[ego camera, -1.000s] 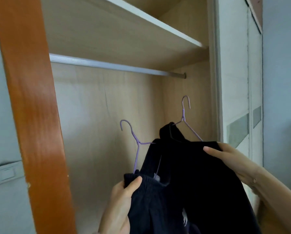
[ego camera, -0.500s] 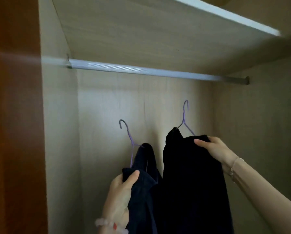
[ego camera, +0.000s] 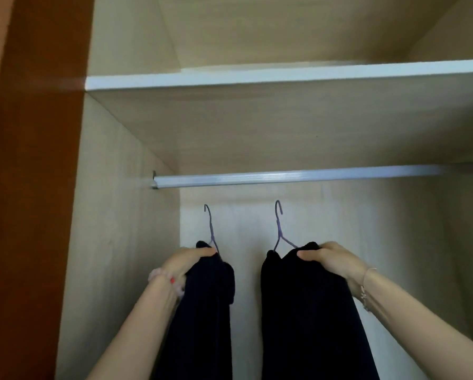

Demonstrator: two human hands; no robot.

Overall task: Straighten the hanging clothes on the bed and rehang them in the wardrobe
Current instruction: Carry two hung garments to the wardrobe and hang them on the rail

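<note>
Dark garments on purple hangers are being gripped below the rail (ego camera: pixel 295 178): one (ego camera: pixel 202 303) by the closed left hand (ego camera: pixel 187 260), another (ego camera: pixel 309 311) by the closed right hand (ego camera: pixel 330 259).

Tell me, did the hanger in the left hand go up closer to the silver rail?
Yes. The left hanger rose toward the rail; its hook now sits just beneath it, not yet hooked on.
</note>
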